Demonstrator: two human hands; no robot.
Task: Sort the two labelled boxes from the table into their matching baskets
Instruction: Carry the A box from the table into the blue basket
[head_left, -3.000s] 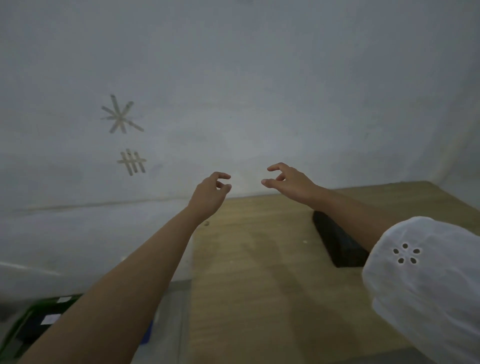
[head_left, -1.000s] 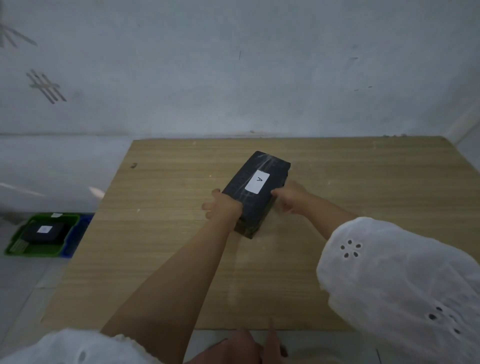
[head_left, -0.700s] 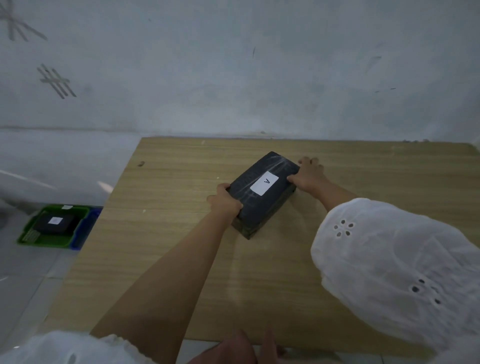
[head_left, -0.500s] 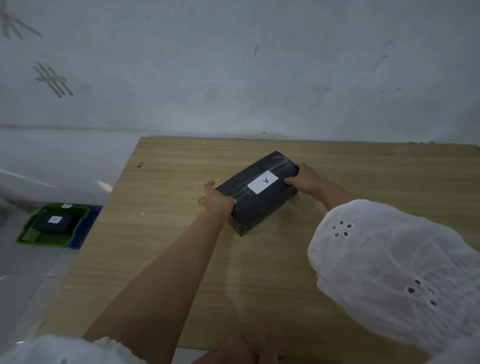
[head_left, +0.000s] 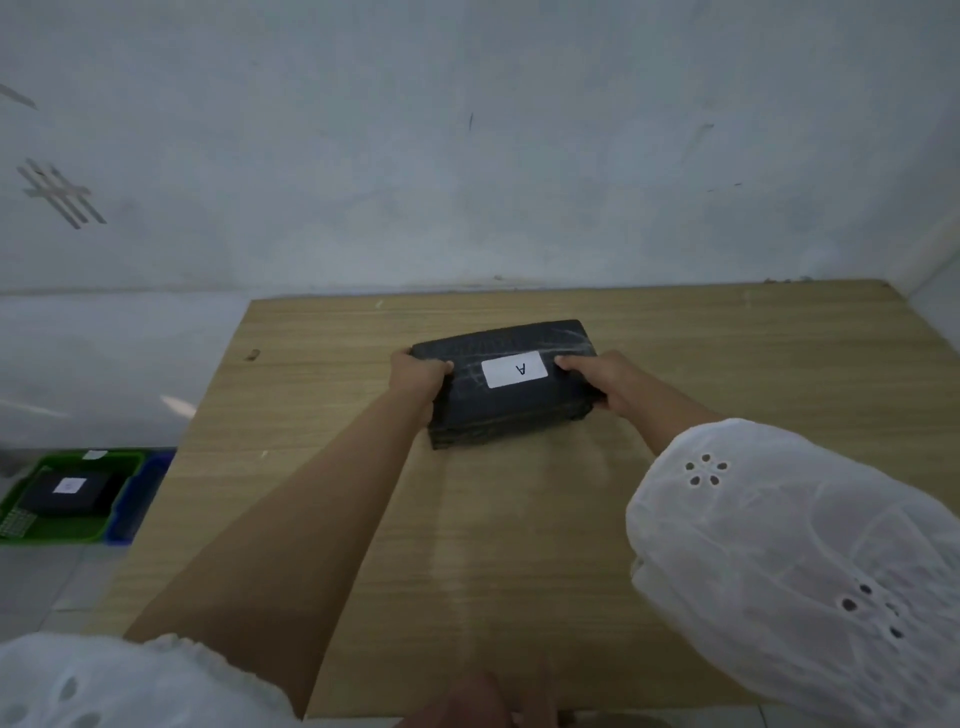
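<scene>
Gripping black wrapped box (head_left: 506, 395), white "A" label: left hand (head_left: 418, 376), right hand (head_left: 597, 376).

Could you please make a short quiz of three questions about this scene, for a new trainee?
1. True or false: both hands grip the black box at its two short ends.
2. Which letter is on the white label of this box? a) A b) B c) C
3. Fill in: the green basket on the floor already holds another ____ box.

Key:
1. True: the left hand holds one end, the right hand the other.
2. a
3. black; its label cannot be read.
</scene>
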